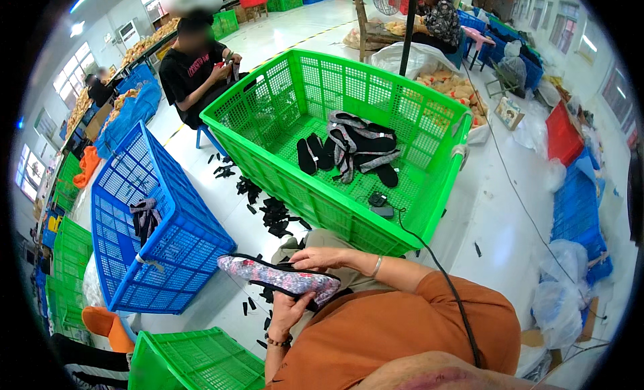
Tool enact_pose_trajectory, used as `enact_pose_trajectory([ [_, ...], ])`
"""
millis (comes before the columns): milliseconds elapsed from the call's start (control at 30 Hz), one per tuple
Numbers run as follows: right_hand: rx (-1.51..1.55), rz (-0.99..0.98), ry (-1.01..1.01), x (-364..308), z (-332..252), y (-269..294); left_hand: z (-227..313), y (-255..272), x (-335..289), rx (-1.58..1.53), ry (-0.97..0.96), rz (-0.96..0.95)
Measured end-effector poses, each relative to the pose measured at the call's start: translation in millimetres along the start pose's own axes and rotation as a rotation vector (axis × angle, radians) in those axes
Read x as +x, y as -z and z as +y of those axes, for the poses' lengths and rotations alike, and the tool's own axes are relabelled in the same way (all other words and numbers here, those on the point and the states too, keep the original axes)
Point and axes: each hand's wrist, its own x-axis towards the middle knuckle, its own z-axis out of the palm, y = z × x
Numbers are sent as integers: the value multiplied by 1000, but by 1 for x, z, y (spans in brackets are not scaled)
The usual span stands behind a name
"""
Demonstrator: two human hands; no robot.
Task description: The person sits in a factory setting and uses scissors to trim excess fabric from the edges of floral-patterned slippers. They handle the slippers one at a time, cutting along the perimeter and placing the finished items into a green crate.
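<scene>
Across my lap lies a cloth shoe (278, 274) with a pink, grey and white floral pattern and black edging, its long side running left to right. My left hand (290, 314) grips it from below near its right end, thumb against the fabric. My right hand (318, 258) is at the shoe's upper black edge, fingers bent over the opening; the fingertips are partly hidden there. In front of me stands a large green crate (268, 145), holding grey-and-black cloth shoes (362, 140), black insole-shaped pieces (307, 155) and a small black device (380, 203) with a cable.
A blue crate (168, 235) at left holds a dark cloth item (145, 219). Another green crate (194, 360) sits low at left. Black scraps (275, 214) litter the floor. A seated co-worker (191, 74) handles something beyond the crate. A black cable (439, 262) crosses by my right arm.
</scene>
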Motion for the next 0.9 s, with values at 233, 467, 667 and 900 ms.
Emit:
enact_pose_trajectory([
  [233, 133, -148, 418, 20, 9, -8, 13, 1, 10, 166, -54, -168],
  [467, 116, -42, 486, 23, 12, -6, 16, 0, 13, 114, -83, -96],
  [667, 157, 129, 468, 29, 16, -8, 12, 10, 6, 24, 42, 35],
  [900, 141, 174, 539, 40, 20, -20, 5, 22, -1, -85, 104, 97],
])
